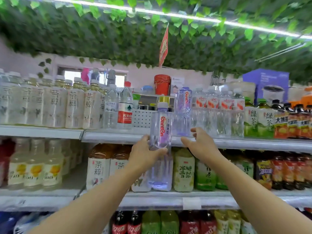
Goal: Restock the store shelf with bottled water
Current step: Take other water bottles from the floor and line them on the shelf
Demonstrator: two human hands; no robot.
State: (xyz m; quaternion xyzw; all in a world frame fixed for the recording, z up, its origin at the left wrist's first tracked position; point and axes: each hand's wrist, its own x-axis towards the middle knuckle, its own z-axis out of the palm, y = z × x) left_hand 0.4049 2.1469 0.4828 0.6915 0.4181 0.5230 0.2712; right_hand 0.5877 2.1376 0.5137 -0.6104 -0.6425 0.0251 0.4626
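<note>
The left hand (145,152) holds the full water bottle (161,127) low, mid-frame. It looks heavy and slick. The right hand (201,142) has wide, empty fingers.

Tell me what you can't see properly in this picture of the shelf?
Head view only:
- Base of the held bottle: covered by the left hand.
- Right hand: fingertips blurred, contact with the shelved Ganten bottle unclear.
- Bottom-shelf drinks: cut off by the picture's lower edge.
</note>
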